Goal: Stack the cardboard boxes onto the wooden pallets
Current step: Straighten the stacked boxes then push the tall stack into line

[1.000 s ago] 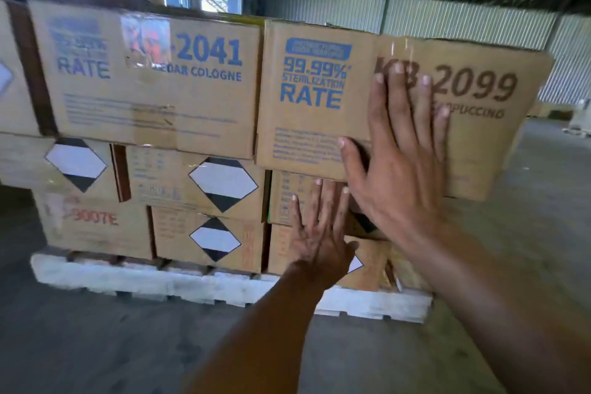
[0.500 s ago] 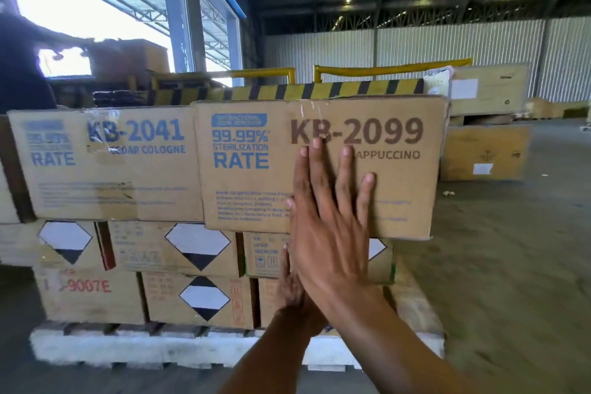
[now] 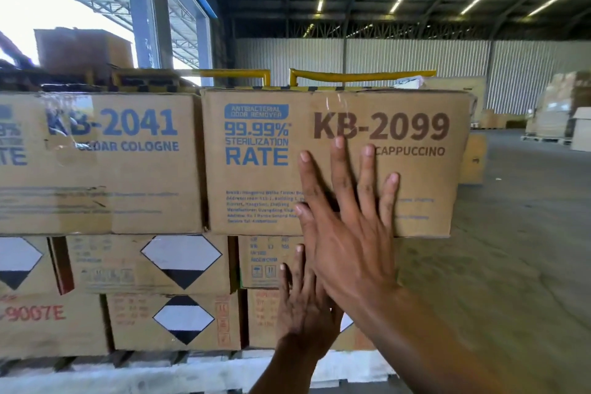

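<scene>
**Top tier, right end: KB-2099 box under a flat-handed push**

1. 9007E box [image 3: 48,323]: bottom tier, far left of view.
2. KB-2041 box [image 3: 105,169]: top tier, left of centre, sitting square on the tier below.
3. Diamond boxes [image 3: 150,262]: two lower tiers with black-and-white diamond labels, standing on the pallet [image 3: 204,373], whose white near edge runs along the bottom.
4. KB-2099 box [image 3: 265,176]: top tier, just right of the KB-2041 box, with a dark seam between them; whether they touch cannot be told. Its right end appears to jut past the tier below, with bare floor [image 3: 511,265] showing under that corner.
5. Left hand [image 3: 307,307]: flat, fingers straight and close together, laid against the box under the KB-2099 box. It is partly hidden by the right wrist.
6. Right hand [image 3: 348,233]: flat, fingers spread apart, palm on the near face of the KB-2099 box, low and right of centre. It grips nothing.
7. Far stacks [image 3: 556,112]: loaded pallets at far right, well apart.

Risks, as judged:
- The push sits right of centre, so the box could twist rather than slide straight, opening the seam.
- If the right end is truly unsupported, the box could sag or tip off once released.
- A hard shove could shift the lower box, which only the left hand braces.
</scene>
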{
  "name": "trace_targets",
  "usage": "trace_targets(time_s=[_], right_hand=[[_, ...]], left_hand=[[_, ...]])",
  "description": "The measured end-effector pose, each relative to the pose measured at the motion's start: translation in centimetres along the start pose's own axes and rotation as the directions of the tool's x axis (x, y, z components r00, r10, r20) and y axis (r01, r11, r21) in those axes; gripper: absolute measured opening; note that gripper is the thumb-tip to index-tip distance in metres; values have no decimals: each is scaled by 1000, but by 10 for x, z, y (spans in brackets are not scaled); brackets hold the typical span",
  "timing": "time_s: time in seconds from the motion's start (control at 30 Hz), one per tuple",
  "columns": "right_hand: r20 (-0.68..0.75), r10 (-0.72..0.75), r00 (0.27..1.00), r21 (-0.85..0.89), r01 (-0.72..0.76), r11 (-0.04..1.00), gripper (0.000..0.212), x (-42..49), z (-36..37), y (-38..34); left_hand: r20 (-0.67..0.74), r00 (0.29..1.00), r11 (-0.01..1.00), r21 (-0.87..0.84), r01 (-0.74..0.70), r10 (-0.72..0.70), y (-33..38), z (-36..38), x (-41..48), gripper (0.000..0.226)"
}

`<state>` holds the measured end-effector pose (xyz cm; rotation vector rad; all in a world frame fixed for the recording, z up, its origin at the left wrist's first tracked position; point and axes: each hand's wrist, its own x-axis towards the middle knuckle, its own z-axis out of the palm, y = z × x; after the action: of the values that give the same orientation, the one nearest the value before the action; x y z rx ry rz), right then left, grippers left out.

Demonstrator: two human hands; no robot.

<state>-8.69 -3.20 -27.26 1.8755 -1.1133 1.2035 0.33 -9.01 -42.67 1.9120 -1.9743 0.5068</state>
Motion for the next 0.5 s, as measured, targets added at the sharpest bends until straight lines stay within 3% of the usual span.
trace_targets(time_s=[0.13,0.27,0.5], right_hand=[[32,19,999,-21,-18,1000,63,9,19,2],[68,22,997,-23,-21,1000,62,17,37,2],[155,14,988,-51,-6,999,68,36,70,13]], left_hand=[[-37,999,1000,-11,-27,27,0,8,9,80],[-210,978,996,-91,-21,2,-8,10,13,73],[-162,987,997,-76,-7,-6,-13,12,29,75]])
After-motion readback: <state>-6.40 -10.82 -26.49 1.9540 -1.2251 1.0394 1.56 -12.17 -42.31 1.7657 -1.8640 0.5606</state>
